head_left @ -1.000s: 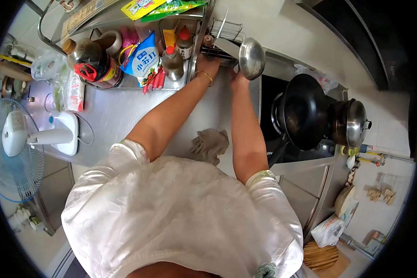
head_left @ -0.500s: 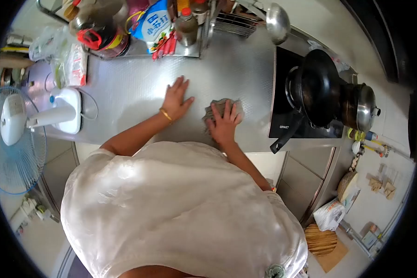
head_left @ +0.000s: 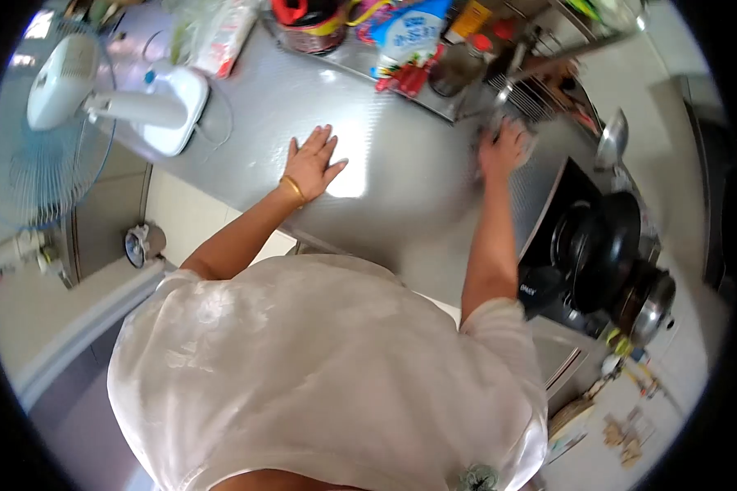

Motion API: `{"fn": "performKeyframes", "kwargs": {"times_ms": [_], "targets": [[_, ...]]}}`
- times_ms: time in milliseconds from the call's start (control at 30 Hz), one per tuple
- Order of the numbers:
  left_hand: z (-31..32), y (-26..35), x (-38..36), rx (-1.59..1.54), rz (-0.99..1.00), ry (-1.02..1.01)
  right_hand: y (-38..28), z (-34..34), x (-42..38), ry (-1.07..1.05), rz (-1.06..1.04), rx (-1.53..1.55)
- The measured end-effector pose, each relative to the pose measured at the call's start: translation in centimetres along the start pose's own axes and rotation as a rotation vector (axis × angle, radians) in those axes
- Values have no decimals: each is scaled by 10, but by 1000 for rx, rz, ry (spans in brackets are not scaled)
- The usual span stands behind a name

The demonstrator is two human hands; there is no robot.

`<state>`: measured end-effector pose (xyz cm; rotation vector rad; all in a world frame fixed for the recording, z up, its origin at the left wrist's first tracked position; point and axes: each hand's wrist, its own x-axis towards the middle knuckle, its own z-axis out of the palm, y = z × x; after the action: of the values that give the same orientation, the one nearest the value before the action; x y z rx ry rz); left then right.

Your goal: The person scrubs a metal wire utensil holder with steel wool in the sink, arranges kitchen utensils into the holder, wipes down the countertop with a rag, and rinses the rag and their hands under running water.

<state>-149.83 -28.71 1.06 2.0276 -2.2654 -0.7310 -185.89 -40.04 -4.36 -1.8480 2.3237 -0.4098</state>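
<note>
My left hand (head_left: 309,168) lies flat on the steel countertop (head_left: 258,151), fingers spread, a gold bracelet (head_left: 293,190) at the wrist. My right hand (head_left: 504,149) is stretched toward the back of the counter, pressing on a grey cloth (head_left: 527,141). Motion smears the fingers and the cloth, and the hand covers much of it. Just beyond it stands the wire rack (head_left: 528,100).
A white fan (head_left: 139,110) stands at the left. Along the back are a blue-and-white packet (head_left: 413,37), a red-lidded jar (head_left: 458,69) and a ladle (head_left: 612,141). At right, a black wok (head_left: 610,245) sits on the cooktop (head_left: 561,204).
My right hand has slid the cloth from the counter's front middle to the back right, beside the rack. My left hand stays flat on the counter. The camera view has turned.
</note>
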Motion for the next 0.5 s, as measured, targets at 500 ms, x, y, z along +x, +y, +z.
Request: {"fn": "performKeyframes", "kwargs": {"times_ms": [500], "targets": [[15,-17,-107,-179,-118,288,-56,-19,-193,-123,-254,75]]}}
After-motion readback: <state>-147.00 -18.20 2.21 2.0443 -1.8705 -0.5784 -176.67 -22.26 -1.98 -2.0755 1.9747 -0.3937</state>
